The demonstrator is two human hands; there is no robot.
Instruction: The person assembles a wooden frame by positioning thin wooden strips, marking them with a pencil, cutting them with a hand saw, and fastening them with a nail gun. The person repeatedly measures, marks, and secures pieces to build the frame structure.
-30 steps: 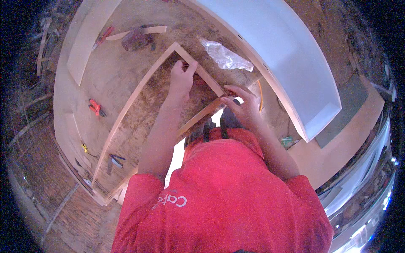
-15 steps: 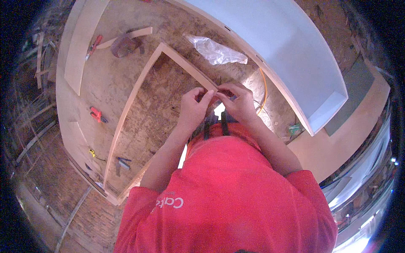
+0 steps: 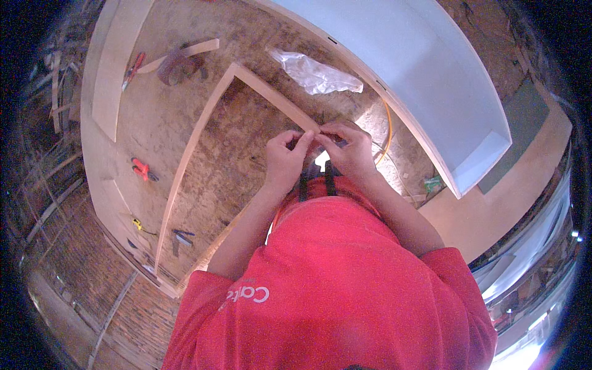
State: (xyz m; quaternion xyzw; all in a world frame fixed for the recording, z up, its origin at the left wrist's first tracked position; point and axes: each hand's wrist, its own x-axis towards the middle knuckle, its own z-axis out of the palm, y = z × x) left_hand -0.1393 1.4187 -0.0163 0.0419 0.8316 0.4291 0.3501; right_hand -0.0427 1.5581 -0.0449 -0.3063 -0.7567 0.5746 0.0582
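A long, narrow wooden frame [image 3: 271,94] lies before me, its far corner pointing away and its near right corner close to my waist. My left hand [image 3: 287,159] is closed, thumb and fingertips pinched at that near corner. Against the same corner, my right hand [image 3: 350,151] is closed too, its thumb meeting the wood beside the left thumb. Any small item between the fingertips is too small to make out. Part of the frame's near side is hidden behind my left forearm.
At the right stands a large pale-blue open box [image 3: 444,80]. Beyond the frame lie a clear plastic bag [image 3: 317,73] and a brown roll [image 3: 176,66]. To the left are a red-handled tool [image 3: 134,69], a red tool [image 3: 142,169], a yellow item [image 3: 137,224] and a dark-handled tool [image 3: 183,237].
Both hands stay pinched at the frame's corner, with hardly any movement. The whole view has shifted slightly.
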